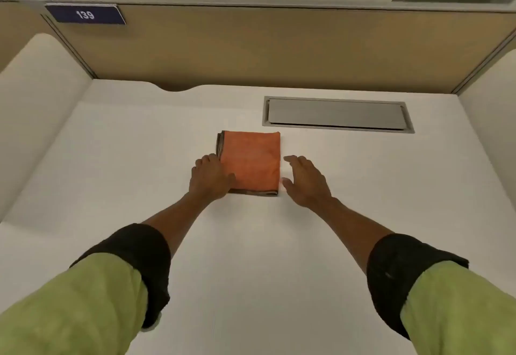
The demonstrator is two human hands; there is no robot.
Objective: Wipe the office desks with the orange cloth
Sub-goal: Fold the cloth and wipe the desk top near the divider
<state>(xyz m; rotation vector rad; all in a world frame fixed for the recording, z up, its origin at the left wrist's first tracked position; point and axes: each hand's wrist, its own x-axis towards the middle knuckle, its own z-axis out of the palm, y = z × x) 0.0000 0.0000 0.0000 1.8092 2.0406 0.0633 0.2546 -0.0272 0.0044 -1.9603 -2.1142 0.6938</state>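
Observation:
An orange cloth, folded into a neat rectangle with dark edges, lies flat in the middle of the white desk. My left hand rests on the cloth's near left corner, thumb lying over the fabric and fingers curled at its left edge. My right hand hovers just to the right of the cloth, fingers spread, a thin gap between it and the fabric. Both forearms reach forward from green sleeves with dark cuffs.
A grey metal cable hatch is set flush in the desk behind and to the right of the cloth. A tan partition closes the back, with a blue plate "139". White side dividers flank the desk.

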